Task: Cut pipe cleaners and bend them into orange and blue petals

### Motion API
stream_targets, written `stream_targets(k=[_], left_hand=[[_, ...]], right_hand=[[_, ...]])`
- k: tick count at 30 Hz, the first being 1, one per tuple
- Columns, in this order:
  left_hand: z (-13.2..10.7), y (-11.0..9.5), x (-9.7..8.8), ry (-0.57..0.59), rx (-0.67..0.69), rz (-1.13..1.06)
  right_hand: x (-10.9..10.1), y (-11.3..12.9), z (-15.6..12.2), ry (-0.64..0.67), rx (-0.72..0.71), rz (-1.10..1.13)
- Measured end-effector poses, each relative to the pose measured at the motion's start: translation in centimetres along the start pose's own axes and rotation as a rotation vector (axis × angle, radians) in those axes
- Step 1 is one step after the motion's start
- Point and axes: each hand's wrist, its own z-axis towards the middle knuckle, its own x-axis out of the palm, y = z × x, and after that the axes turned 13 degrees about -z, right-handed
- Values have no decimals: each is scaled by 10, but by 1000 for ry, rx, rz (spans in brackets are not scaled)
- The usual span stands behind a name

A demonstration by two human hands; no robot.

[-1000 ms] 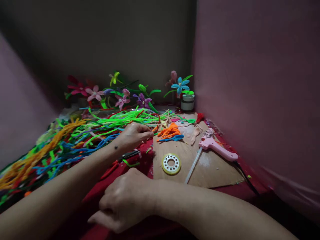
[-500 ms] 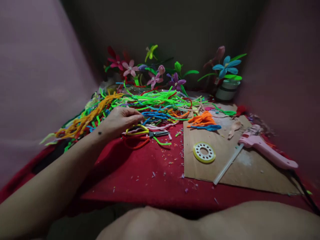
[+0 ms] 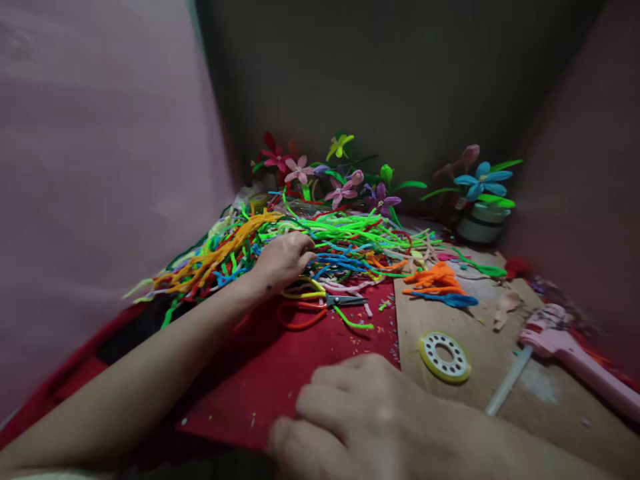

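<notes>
Leftward along the heap of fuzzy stems (image 3: 350,230) — that is where the left hand (image 3: 285,260) has gone since a second ago, when it was right beside the orange bundle (image 3: 437,279); now the two are well apart. Meanwhile the right hand (image 3: 360,413), half a second ago mostly below the view, has come up at the near edge.

I see the left hand at the front of the heap, palm down, thumb and fingers drawn close together among the stems, though I can't tell whether they pinch one. The right hand is blurred, its fingers curled under and its palm turned away, so I can't make out whether it grips anything.

The heap spreads over the far left of the red-covered table (image 3: 270,373), green strands on top, orange ones trailing left. Just below the left hand lie the scissors (image 3: 345,301), one handle yellow and one red, blades pointing right.

Over on the wooden board (image 3: 483,333), the orange bundle lies touching a blue bundle (image 3: 450,300). Nearer me sit a yellow-rimmed disc (image 3: 430,360) and a pink glue gun (image 3: 555,340) — a pale stick (image 3: 510,380) juts from its back. Fuzzy flowers (image 3: 341,191) stand behind the heap, and a blue flower (image 3: 483,180) rises by a jar (image 3: 483,223).
</notes>
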Motion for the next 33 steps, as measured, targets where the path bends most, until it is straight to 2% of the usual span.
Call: stream_targets(k=[2, 4, 6, 8, 12, 16, 19, 21, 22, 25, 27, 28, 29, 31, 33], left_hand=[[6, 1, 2, 7, -12, 42], [9, 3, 5, 15, -26, 70], [9, 3, 7, -9, -53, 95], [6, 2, 7, -65, -87, 123], [-1, -2, 6, -169, -112, 181], [-4, -4, 9, -209, -92, 209], [-6, -7, 0, -260, -79, 231], [-8, -11, -16, -355, -77, 219], [-10, -15, -26, -472, -57, 153], [-16, -28, -58, -810, 19, -214], [-19, -37, -71, -880, 70, -485], [-19, -41, -74, -863, 69, -592], [-18, -44, -74, -799, 54, -698], [-16, -49, -67, -594, -21, -888], [-14, -52, -54, -353, -104, -1013]], right_hand=[[-33, -30, 21, 121, -35, -63], [-42, -49, 28, 209, 56, -117], [-34, -63, 30, 236, 183, -166], [-20, -79, 32, 183, 274, -221], [0, -109, 49, 98, 318, -280], [13, -125, 63, 137, 397, -335], [25, -129, 63, 165, 424, -286], [33, -131, 61, 189, 433, -223], [36, -132, 60, 195, 438, -199], [41, -134, 58, 204, 437, -162], [40, -134, 58, 187, 448, -145], [38, -134, 58, 163, 458, -133], [35, -132, 57, 127, 465, -114], [25, -128, 56, 7, 480, -44], [9, -121, 54, -178, 534, 107]])
